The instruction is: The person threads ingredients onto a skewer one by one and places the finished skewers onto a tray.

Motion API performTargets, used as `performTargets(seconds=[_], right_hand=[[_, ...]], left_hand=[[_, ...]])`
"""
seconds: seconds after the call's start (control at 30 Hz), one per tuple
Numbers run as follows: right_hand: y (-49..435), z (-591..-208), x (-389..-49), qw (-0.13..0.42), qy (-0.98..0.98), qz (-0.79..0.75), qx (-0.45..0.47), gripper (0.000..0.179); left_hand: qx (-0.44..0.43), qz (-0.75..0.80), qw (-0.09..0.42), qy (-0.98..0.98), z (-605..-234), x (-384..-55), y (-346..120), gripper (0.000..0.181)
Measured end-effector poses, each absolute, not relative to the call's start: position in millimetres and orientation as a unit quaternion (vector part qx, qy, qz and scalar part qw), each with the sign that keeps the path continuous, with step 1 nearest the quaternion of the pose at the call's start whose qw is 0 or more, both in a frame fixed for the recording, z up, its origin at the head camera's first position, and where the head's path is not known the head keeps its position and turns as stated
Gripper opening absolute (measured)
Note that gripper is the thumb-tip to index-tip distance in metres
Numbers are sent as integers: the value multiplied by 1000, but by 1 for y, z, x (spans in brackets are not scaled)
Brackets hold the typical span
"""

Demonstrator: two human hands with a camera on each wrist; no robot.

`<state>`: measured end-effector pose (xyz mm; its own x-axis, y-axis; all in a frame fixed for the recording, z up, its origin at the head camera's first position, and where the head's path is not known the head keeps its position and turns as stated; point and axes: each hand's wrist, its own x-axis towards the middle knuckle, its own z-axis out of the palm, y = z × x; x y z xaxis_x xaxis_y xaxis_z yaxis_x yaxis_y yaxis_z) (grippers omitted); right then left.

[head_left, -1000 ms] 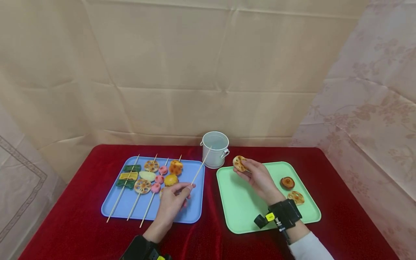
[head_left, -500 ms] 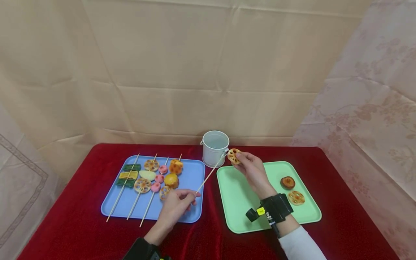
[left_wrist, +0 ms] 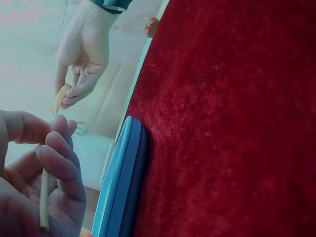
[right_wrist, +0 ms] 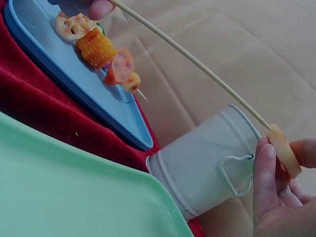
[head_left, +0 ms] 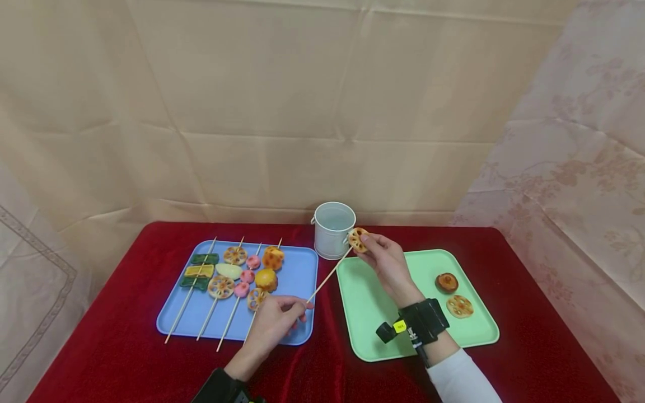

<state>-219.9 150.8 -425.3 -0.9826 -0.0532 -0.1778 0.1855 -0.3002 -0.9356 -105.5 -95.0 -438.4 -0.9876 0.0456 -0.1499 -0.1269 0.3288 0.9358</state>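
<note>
My left hand (head_left: 277, 319) pinches a thin wooden skewer (head_left: 330, 274) between thumb and fingers, above the near right part of the blue tray. The skewer slants up and to the right. In my right hand (head_left: 390, 266) a browned lotus root slice (head_left: 357, 239) is pinched by its edge, in front of the white bucket. The skewer's far tip meets the face of the lotus root slice (right_wrist: 283, 150) in the right wrist view. Below my right hand lies the green tray (head_left: 363, 330). The left wrist view shows the skewer (left_wrist: 44, 197) running across my left palm.
On the blue tray (head_left: 297, 263) lie several loaded skewers with vegetable slices, pink pieces and corn. The green tray bears a round brown mushroom-like piece (head_left: 446, 282) and another lotus root slice (head_left: 459, 307). A white bucket (head_left: 330, 243) stands behind, between the trays.
My right hand has moved left with the lotus root slice. My left hand has tilted the skewer down to the right, and its tip now meets the slice.
</note>
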Motion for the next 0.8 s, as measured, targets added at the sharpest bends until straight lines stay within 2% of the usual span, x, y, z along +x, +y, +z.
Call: performTargets(seconds=[0.53,0.8], right_hand=[[148,-424,-211,68,654,-753,25,37],[142,-427,-208,64,652,-756,12,35]], left_hand=[[8,600,43,799,-441,-108,-88,19],[-10,632,34,774,-441,-110,-79,21]])
